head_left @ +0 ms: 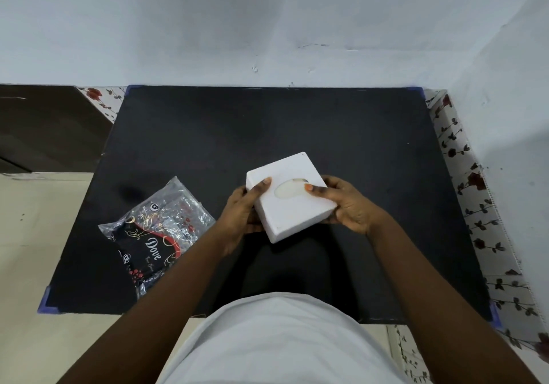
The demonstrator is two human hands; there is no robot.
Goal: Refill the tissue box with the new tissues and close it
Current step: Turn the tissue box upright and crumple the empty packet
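A square white tissue box with an oval opening on top is held tilted above the black table, near its middle. My left hand grips its left side, thumb on the top face. My right hand grips its right side, thumb resting at the edge of the oval opening. A clear plastic pack of tissues with black, red and gold "Dove" print lies flat on the table to the left of my left hand, apart from the box.
A pale wall stands right behind the table's far edge and along the right. A flower-patterned surface borders the table on the right. Dark furniture sits at the far left. The floor is beige tile.
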